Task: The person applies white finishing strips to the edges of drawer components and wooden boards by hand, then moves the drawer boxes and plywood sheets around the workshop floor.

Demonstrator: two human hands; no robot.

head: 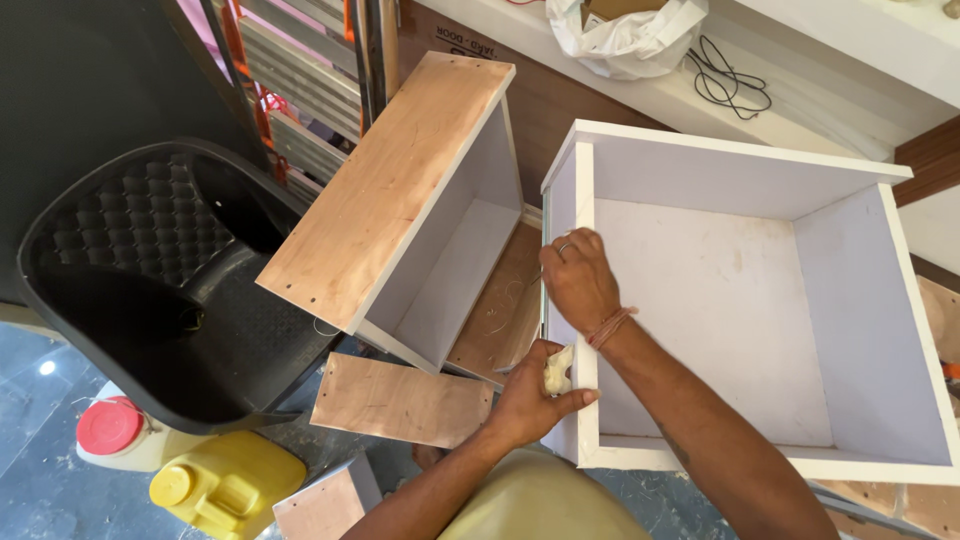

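A large open white box (740, 300) lies in front of me with its opening facing up. My right hand (578, 280), with a ring and a thread band at the wrist, grips the top edge of the box's left wall. My left hand (528, 398) holds a small cream wad of cloth (557, 372) against the same wall edge, close to the near left corner. The two hands are a short way apart along that edge.
A second open box (400, 190) with a plywood side leans to the left. Loose plywood pieces (400, 400) lie on the floor. A black plastic chair (150, 270), a yellow jerrycan (228, 482) and a red-lidded can (112, 430) stand at left. A white bag (625, 35) and a black cable (730, 82) lie behind.
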